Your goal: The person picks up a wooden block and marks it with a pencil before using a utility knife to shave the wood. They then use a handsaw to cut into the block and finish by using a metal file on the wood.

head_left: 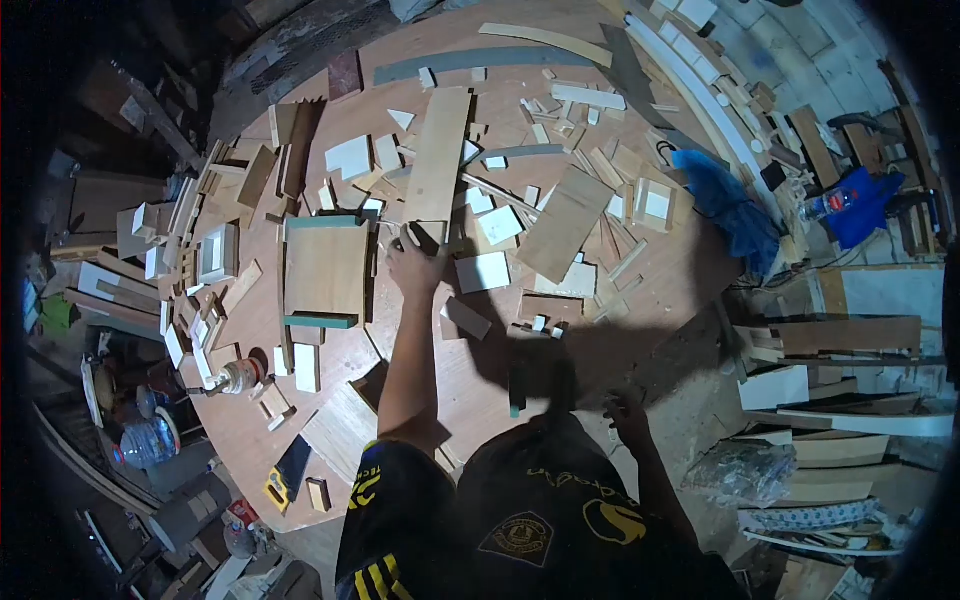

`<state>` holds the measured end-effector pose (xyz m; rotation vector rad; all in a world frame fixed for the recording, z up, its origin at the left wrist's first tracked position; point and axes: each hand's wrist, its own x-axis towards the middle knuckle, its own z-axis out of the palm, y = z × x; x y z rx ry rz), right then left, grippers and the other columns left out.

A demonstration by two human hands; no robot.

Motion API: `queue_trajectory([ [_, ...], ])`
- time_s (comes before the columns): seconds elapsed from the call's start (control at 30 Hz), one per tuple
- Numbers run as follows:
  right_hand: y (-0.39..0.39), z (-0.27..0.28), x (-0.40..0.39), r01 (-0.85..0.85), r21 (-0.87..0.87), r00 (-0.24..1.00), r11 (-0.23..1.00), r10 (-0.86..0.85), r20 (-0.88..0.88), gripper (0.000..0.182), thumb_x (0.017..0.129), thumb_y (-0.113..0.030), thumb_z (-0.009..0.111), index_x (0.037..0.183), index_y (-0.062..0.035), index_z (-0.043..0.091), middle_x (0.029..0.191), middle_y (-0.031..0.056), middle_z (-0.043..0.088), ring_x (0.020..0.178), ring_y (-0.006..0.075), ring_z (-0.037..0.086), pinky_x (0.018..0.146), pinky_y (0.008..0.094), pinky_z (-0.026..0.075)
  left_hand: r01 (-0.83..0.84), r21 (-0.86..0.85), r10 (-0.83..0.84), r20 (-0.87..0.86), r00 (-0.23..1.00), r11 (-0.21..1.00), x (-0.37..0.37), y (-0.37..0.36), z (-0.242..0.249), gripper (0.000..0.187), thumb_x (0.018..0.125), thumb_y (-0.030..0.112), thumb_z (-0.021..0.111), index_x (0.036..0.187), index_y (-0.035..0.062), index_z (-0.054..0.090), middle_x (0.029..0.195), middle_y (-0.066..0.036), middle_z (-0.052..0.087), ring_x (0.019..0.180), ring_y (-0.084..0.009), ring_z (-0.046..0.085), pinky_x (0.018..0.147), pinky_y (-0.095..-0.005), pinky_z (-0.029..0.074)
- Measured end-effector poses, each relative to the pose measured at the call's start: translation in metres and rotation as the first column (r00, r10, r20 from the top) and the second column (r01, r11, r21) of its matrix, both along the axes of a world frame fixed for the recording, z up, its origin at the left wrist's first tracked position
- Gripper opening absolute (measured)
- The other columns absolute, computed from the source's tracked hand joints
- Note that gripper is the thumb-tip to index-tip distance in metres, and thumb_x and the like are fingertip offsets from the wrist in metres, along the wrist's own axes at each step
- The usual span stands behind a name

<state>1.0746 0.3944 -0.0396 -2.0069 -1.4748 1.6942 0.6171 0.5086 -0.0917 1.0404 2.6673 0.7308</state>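
My left hand [415, 262] reaches out over the round table and grips the near end of a long, flat wooden board [440, 150]. The board stretches away from me toward the far side. Left of that hand lies a wide wooden panel [326, 270] with green strips along its far and near ends. Just right of the hand are a white-faced rectangular piece [483, 272] and a small grey-brown block [466, 318]. My right hand [628, 415] hangs in shadow beside the table's near right edge, fingers loosely bent and apart, with nothing visible in them.
Wood offcuts cover much of the table, including a broad brown board [566, 222]. A yellow-handled saw [280, 488] and a bottle [238, 377] sit near the left edge. A blue plastic bag [722, 205] lies right. Stacked planks [835, 338] line the right side.
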Motion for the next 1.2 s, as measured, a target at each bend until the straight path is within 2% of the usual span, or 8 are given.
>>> queue_trajectory([
  [0.13, 0.015, -0.011, -0.014, -0.095, 0.07, 0.993, 0.993, 0.099, -0.064, 0.035, 0.091, -0.025, 0.057, 0.12, -0.0057, 0.054, 0.105, 0.0126, 0.061, 0.087, 0.0181, 0.062, 0.067, 0.0314, 0.051, -0.022, 0.231, -0.041, 0.262, 0.964, 0.973, 0.036, -0.046, 0.019, 0.079, 0.074, 0.037, 0.072, 0.135, 0.0008, 0.036, 0.111, -0.029, 0.054, 0.102, -0.0389, 0.055, 0.089, -0.045, 0.044],
  [0.2, 0.027, -0.009, -0.033, -0.128, 0.087, 0.989, 0.988, 0.134, -0.068, 0.037, 0.092, -0.03, 0.057, 0.119, -0.0051, 0.055, 0.105, 0.013, 0.06, 0.088, 0.0183, 0.062, 0.07, 0.0319, 0.05, -0.256, 0.338, -0.116, 0.778, 0.617, 0.906, 0.062, -0.071, 0.041, 0.065, 0.082, 0.027, 0.068, 0.133, 0.0007, 0.038, 0.101, -0.018, 0.058, 0.09, -0.0237, 0.06, 0.08, -0.033, 0.048],
  [0.53, 0.059, 0.016, -0.138, -0.383, 0.406, 0.795, 0.83, 0.52, -0.312, 0.027, 0.093, -0.014, 0.056, 0.119, -0.0057, 0.055, 0.094, 0.0003, 0.058, 0.084, 0.007, 0.054, 0.069, 0.0226, 0.046, -0.427, 0.22, -0.305, 0.942, -0.141, 0.877, 0.085, -0.135, 0.057, 0.051, 0.091, 0.039, 0.05, 0.134, 0.0106, 0.043, 0.113, -0.008, 0.057, 0.096, -0.019, 0.055, 0.081, -0.0333, 0.044],
  [0.63, 0.061, 0.052, -0.16, -0.312, 0.18, 0.829, 0.933, 0.36, -0.428, 0.032, 0.093, -0.016, 0.055, 0.124, -0.007, 0.051, 0.102, 0.0025, 0.059, 0.096, 0.0111, 0.056, 0.075, 0.0247, 0.046, -0.473, 0.256, -0.433, 0.844, -0.316, 0.843, 0.085, -0.149, 0.06, 0.059, 0.089, 0.04, 0.052, 0.134, 0.0055, 0.04, 0.122, -0.009, 0.053, 0.105, -0.0206, 0.052, 0.086, -0.033, 0.042],
  [0.8, 0.063, 0.098, -0.169, -0.153, 0.106, 0.67, 0.983, 0.181, -0.719, 0.063, 0.094, -0.027, 0.056, 0.145, -0.0165, 0.022, 0.138, 0.0145, 0.039, 0.123, 0.0259, 0.044, 0.091, 0.0398, 0.046, -0.073, 0.541, -0.5, 0.814, 0.295, 0.838, 0.096, -0.148, 0.109, 0.064, 0.076, 0.007, 0.062, 0.135, 0.009, 0.039, 0.123, -0.009, 0.046, 0.109, -0.0221, 0.048, 0.092, -0.0343, 0.041],
  [0.9, 0.063, 0.098, -0.158, -0.062, 0.017, 0.524, 0.998, 0.047, -0.85, 0.093, 0.085, -0.042, 0.065, 0.149, -0.0165, 0.003, 0.145, 0.0129, 0.025, 0.131, 0.0261, 0.033, 0.098, 0.0511, 0.039, 0.314, 0.61, -0.618, 0.383, 0.687, 0.727, 0.104, -0.14, 0.142, 0.074, 0.063, 0.011, 0.074, 0.13, 0.0097, 0.043, 0.127, -0.017, 0.039, 0.116, -0.0316, 0.041, 0.097, -0.041, 0.036],
  [1.0, 0.057, 0.137, -0.153, 0.023, 0.028, 0.428, 0.999, 0.015, -0.904, 0.075, 0.089, -0.035, 0.062, 0.143, -0.0058, 0.018, 0.133, 0.0073, 0.037, 0.116, 0.0177, 0.043, 0.096, 0.0458, 0.042, 0.491, 0.531, -0.649, 0.157, 0.744, 0.691, 0.121, -0.138, 0.169, 0.073, 0.061, 0.015, 0.076, 0.127, 0.0105, 0.045, 0.129, -0.019, 0.036, 0.119, -0.0379, 0.036, 0.099, -0.0448, 0.034],
  [1.2, 0.04, 0.139, -0.131, 0.423, 0.13, 0.683, 0.897, -0.221, -0.696, 0.043, 0.094, -0.029, 0.058, 0.125, -0.0006, 0.048, 0.116, 0.0081, 0.055, 0.099, 0.0141, 0.057, 0.076, 0.0299, 0.053, 0.674, 0.503, -0.805, 0.08, 0.587, 0.542, 0.14, -0.131, 0.187, 0.062, 0.065, 0.018, 0.075, 0.122, 0.0097, 0.053, 0.138, -0.021, 0.031, 0.128, -0.0402, 0.031, 0.107, -0.0482, 0.026],
])
